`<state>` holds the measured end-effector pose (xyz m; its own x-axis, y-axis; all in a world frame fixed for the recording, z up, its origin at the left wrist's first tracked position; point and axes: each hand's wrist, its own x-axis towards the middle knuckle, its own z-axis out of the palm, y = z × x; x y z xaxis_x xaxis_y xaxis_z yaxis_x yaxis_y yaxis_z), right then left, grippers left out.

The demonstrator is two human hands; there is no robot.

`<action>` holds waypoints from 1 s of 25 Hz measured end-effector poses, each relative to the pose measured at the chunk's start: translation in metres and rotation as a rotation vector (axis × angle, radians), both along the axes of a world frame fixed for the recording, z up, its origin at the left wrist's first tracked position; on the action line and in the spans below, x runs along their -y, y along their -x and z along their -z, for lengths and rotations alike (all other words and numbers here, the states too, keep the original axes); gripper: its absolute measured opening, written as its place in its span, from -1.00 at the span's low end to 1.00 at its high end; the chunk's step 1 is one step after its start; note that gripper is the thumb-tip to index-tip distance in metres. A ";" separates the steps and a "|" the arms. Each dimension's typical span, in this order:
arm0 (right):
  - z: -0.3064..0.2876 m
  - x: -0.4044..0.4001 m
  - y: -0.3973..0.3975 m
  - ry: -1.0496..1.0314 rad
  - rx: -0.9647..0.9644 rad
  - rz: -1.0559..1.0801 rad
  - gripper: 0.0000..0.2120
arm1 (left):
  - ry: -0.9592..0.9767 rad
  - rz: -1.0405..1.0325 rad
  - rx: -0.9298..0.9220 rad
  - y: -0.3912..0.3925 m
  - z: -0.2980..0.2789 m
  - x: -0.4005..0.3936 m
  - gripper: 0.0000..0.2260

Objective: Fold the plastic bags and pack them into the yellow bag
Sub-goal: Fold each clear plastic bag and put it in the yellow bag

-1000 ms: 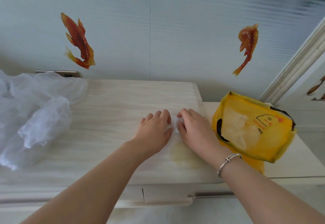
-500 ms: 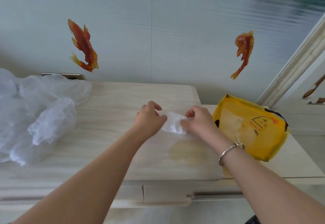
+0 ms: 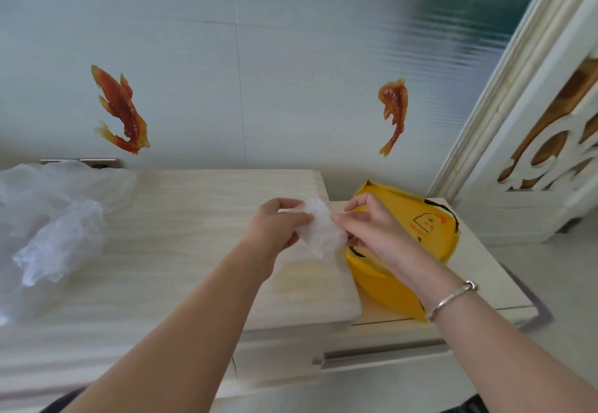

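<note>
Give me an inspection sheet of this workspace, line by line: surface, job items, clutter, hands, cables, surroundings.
Surface: pale wood-grain cabinet top, lower side unit to its right.
Job's things: small folded plastic bag held above the top; loose plastic bags heaped at left; yellow bag on the side unit.
Clutter: nothing seen.
Grippers: left hand and right hand both pinch the folded plastic bag.
Cables: nothing seen on the worktop.
Surroundings: fish stickers on wall; carved white panel at right.

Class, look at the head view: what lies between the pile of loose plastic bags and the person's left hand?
Only bare cabinet top lies between the loose plastic bags and the left hand.
</note>
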<state>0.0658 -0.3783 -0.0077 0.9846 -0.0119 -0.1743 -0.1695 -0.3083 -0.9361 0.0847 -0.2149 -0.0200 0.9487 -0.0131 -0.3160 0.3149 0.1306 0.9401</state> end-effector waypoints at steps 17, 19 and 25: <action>0.077 0.081 -0.050 0.773 -0.154 -0.124 -0.83 | -0.445 0.354 0.042 -0.023 0.036 0.077 -0.73; 0.092 0.083 -0.049 0.924 -0.196 -0.214 -0.80 | -0.440 0.358 0.029 -0.023 0.035 0.076 -0.74; 0.073 0.066 -0.056 1.001 -0.247 -0.197 -0.73 | -0.421 0.403 0.026 -0.016 0.028 0.060 -0.76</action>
<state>0.1218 -0.4440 -0.0806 0.9231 -0.1049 -0.3699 -0.1837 -0.9655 -0.1847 0.1009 -0.2744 -0.0476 0.9023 -0.2529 -0.3492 0.2388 -0.3810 0.8932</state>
